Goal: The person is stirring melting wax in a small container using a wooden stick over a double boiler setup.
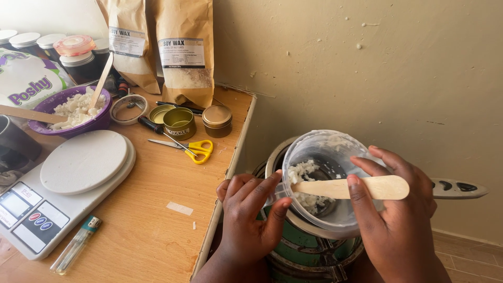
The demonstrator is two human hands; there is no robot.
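Right of the wooden bench (157,209), a clear plastic cup (327,152) with white wax flakes (303,172) tilts over a pot (314,246); the left hand (251,215) grips its near side. The right hand (393,220) holds a flat wooden stick (361,187) inside the cup.

Not much of the person in shot, honestly, just two bare hands and a bit of wrist coming up from the bottom edge. Left hand (249,217) has no rings, no watch, no glove, and the nails are short and plain with no polish that I can see. Right hand (395,220) is the same deal: bare fingers, short natural nails, nothing on the wrist. No sleeve shows on either side, so the forearms look uncovered as far as the frame goes. No bracelets or bandages either.
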